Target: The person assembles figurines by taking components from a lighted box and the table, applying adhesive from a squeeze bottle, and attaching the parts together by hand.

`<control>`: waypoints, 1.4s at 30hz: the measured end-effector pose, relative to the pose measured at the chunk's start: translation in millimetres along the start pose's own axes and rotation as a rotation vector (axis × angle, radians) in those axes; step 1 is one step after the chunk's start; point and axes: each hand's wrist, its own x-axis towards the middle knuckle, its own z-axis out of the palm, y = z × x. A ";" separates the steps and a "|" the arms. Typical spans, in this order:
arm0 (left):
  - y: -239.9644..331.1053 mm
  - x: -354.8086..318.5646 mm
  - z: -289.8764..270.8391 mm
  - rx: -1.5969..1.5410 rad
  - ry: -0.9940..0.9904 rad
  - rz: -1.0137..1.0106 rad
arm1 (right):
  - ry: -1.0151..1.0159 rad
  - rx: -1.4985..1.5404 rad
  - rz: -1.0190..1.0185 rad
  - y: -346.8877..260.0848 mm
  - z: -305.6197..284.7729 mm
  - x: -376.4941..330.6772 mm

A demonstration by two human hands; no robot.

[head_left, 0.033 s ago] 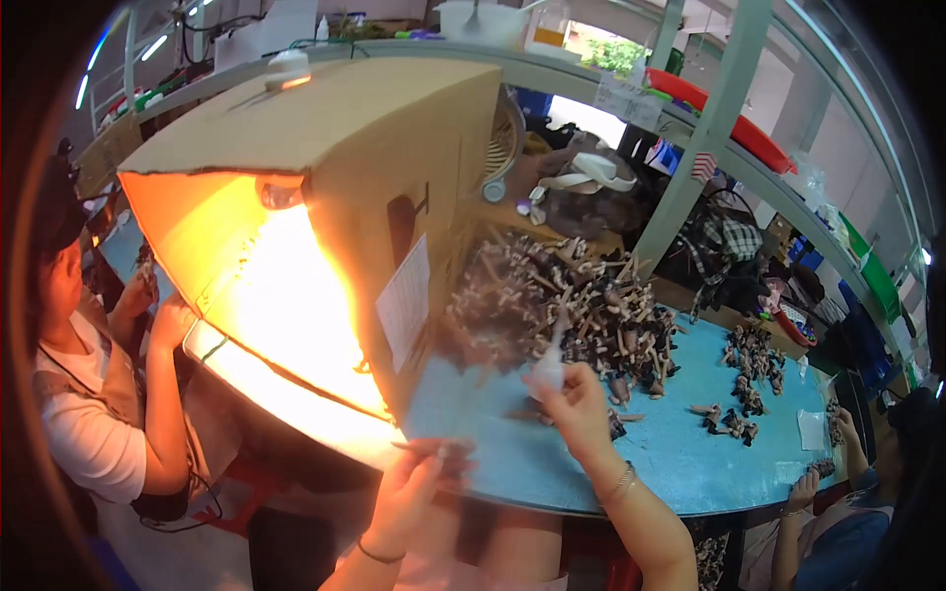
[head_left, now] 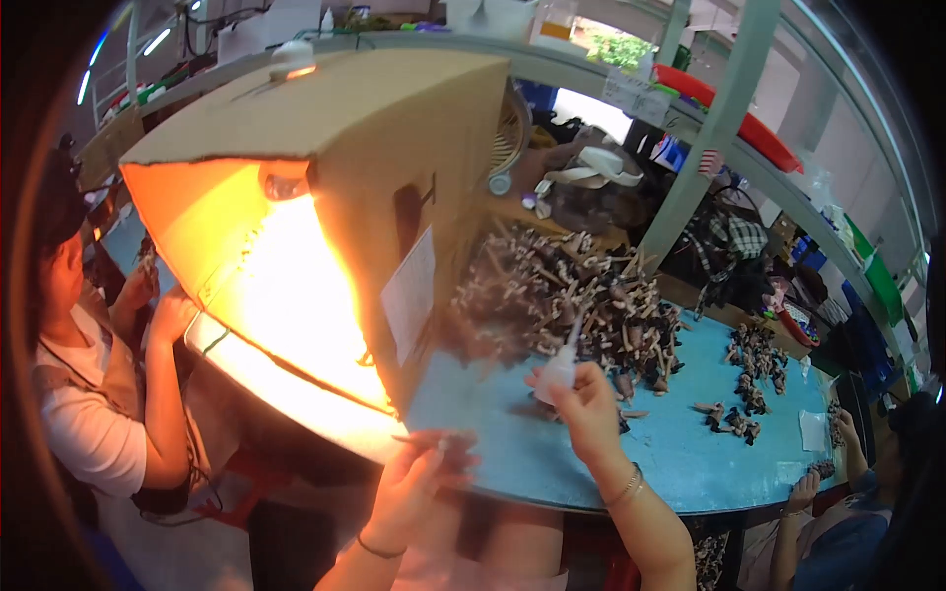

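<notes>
My right hand (head_left: 593, 406) is closed around a small white squeeze bottle (head_left: 558, 374) with a thin nozzle that points up, held above the blue tabletop. Near the table's front edge, my left hand (head_left: 409, 488) pinches a small dark brown piece (head_left: 448, 451), blurred, so its exact kind does not show. Beyond the bottle lies a large heap of small beige, brown and black parts (head_left: 581, 286). A few smaller clusters of such parts (head_left: 754, 369) lie farther right on the table.
A large cardboard box (head_left: 414, 128), its inside brightly lit by a lamp (head_left: 284, 185), stands left of the heap. A person (head_left: 108, 414) sits at the left and another (head_left: 857, 532) at the right. A grey shelf post (head_left: 705, 148) rises behind the table.
The view has shifted slightly. My right hand and the squeeze bottle sit a touch farther right; my left hand has hardly moved and keeps its pinch on the dark piece.
</notes>
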 end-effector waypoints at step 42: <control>12.1 -9.2 9.7 1.134 -0.238 0.889 | -0.098 -0.667 -0.745 -77.7 -2.7 -102.2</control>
